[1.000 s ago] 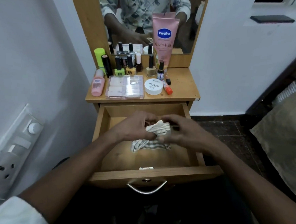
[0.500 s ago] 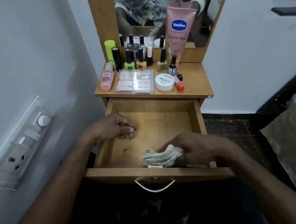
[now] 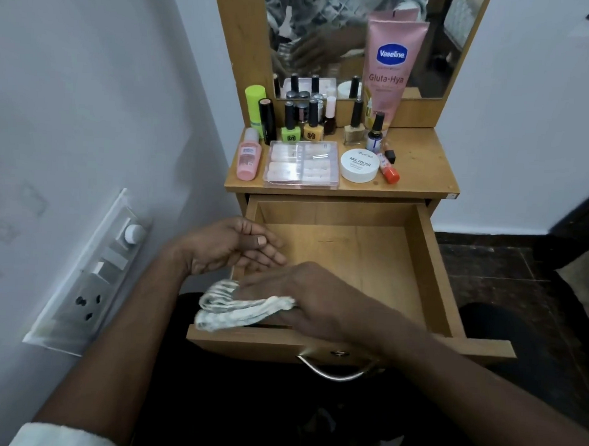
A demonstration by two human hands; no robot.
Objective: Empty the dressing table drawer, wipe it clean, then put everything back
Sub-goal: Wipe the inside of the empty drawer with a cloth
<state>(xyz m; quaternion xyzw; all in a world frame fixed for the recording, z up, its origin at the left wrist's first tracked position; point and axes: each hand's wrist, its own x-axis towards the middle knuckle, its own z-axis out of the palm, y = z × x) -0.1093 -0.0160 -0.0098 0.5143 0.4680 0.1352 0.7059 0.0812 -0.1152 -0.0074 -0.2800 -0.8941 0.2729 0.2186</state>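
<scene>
Wooden and pulled fully out, the dressing table drawer [image 3: 434, 271] holds only a crumpled white cloth with grey stripes [image 3: 234, 310], which lies bunched in its front left corner. The person's right hand [image 3: 313, 299] reaches across the body from the right, forearm slanting over the drawer's front edge and its curved metal handle [image 3: 336, 371], back of the hand up. Its fingers [image 3: 252, 283] stretch leftward over the cloth while the thumb tucks beneath, pinching the fabric between them. The cloth's long axis runs left to right along the front wall, its loose folded end pointing left and spilling over the corner.

The left hand [image 3: 230, 250] rests on the drawer's left wall, palm turned inward, fingers [image 3: 267, 259] loosely curled and holding nothing.

Half a second earlier the cloth sat at the middle of the front wall; it has since swept to the left corner, and the left hand keeps its place on the side wall. A second ago both hands held the cloth together above the drawer's middle.

On the surface [image 3: 422, 168] above stand a tall pink Vaseline tube [image 3: 391, 67], a clear plastic box [image 3: 301, 165], a round white nail polish tub [image 3: 359, 165] and a small pink bottle [image 3: 247, 157].
</scene>
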